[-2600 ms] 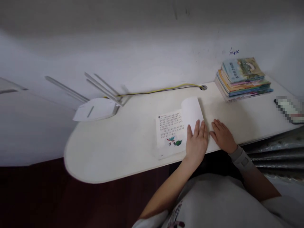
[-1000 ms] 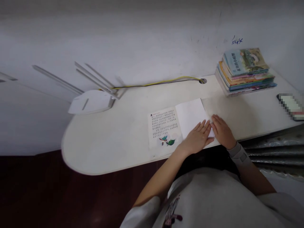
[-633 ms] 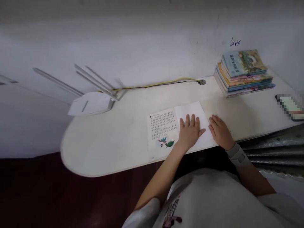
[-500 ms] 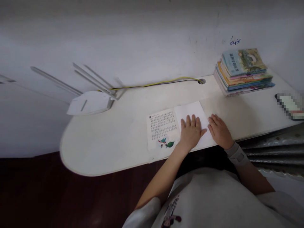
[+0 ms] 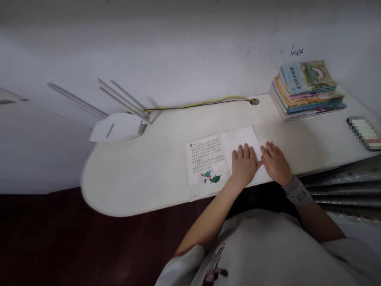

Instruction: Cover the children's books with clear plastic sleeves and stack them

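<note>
An open booklet lies on the white desk, its left page printed with rows of text, an insect and a green leaf. Its right page is blank white. Flat on that blank page rests my left hand, fingers apart, thumb toward the right. My right hand, with a grey band on the wrist, lies at the page's right edge, fingers stretched out and holding nothing. The left thumb and the right hand are very close together.
A stack of books stands at the back right, with a phone near the right edge. A white router with antennas sits at the left. Yellow and dark cables run along the wall to a desk hole.
My left hand has moved slightly right across the blank page, closer to my right hand. The whole view has shifted a little.
</note>
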A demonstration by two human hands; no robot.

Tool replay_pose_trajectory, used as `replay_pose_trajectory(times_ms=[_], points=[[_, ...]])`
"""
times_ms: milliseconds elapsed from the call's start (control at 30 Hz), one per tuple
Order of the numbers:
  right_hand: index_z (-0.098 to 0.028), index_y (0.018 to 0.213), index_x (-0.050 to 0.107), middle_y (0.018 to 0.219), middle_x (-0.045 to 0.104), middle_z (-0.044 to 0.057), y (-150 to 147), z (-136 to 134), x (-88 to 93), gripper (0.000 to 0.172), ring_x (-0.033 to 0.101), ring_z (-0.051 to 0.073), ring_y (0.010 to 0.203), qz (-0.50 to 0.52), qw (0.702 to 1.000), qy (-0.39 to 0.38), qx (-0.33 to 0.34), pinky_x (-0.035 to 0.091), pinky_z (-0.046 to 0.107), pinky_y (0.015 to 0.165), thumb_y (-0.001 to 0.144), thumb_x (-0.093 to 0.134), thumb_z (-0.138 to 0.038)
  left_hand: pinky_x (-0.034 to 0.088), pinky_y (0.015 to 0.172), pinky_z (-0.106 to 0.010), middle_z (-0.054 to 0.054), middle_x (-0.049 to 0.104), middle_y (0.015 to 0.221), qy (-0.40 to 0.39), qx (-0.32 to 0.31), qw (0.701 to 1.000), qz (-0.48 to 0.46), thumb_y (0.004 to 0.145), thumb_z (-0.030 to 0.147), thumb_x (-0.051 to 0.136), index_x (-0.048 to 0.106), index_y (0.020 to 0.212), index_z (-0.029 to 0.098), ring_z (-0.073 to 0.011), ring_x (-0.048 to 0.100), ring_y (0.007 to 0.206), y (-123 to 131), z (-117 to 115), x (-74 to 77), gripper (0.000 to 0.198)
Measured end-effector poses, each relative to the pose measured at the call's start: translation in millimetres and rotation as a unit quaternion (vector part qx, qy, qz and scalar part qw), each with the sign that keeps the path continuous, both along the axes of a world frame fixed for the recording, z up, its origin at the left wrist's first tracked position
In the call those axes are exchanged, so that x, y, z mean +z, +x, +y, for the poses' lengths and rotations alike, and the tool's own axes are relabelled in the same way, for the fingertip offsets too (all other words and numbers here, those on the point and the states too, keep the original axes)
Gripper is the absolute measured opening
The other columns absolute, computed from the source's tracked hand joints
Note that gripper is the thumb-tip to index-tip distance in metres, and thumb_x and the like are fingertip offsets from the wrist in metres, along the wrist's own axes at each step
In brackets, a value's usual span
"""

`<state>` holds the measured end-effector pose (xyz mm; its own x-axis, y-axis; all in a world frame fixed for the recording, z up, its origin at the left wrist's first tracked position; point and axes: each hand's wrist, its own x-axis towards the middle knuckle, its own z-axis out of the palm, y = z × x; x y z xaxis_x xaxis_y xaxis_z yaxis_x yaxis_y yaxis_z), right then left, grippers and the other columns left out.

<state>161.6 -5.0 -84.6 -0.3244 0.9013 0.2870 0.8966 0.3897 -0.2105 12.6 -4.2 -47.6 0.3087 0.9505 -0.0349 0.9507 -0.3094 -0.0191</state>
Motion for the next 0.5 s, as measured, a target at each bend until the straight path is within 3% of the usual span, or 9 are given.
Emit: replay_pose_trajectory(times_ms=[267,400,500], points=[[-0.009,0.134,0.051,0.144,0.045,0.021,1.8,-1.2,4.0,0.043,0.038,0.032,0.136,-0.026,0.999,-0.002,0.025,0.034,0.049,0.107,0.097,0.035,-0.026,0.029,0.11,-0.05,-0.018,0.035,0.151,-0.015,-0.083,0.996,-0.003,0.095,0.052,0.034,0.037,0.144,0.011,-0.0332,0.033,0.138,-26.0,5.2,5.2,0.063],[-0.012,0.131,0.054,0.14,0.049,0.02,2.2,-1.2,16.8,0.041,0.045,0.032,0.129,-0.052,0.998,-0.003,0.022,0.038,0.046,0.102,0.096,0.04,-0.026,0.043,0.097,-0.043,-0.015,0.054,0.136,-0.034,-0.136,0.99,-0.016,0.098,0.044,0.031,0.045,0.137,0.016,-0.0284,0.05,0.123,-35.6,37.0,16.0,0.05],[-0.016,0.119,0.063,0.123,0.062,0.016,2.8,13.4,33.5,0.033,0.056,0.03,0.111,-0.095,0.994,-0.023,0.041,0.044,0.044,0.092,0.094,0.046,-0.03,0.042,0.098,-0.041,-0.015,0.052,0.136,-0.02,-0.163,0.986,-0.021,0.096,0.036,0.036,0.053,0.127,0.015,-0.0287,0.049,0.124,-34.6,68.3,16.8,0.041]])
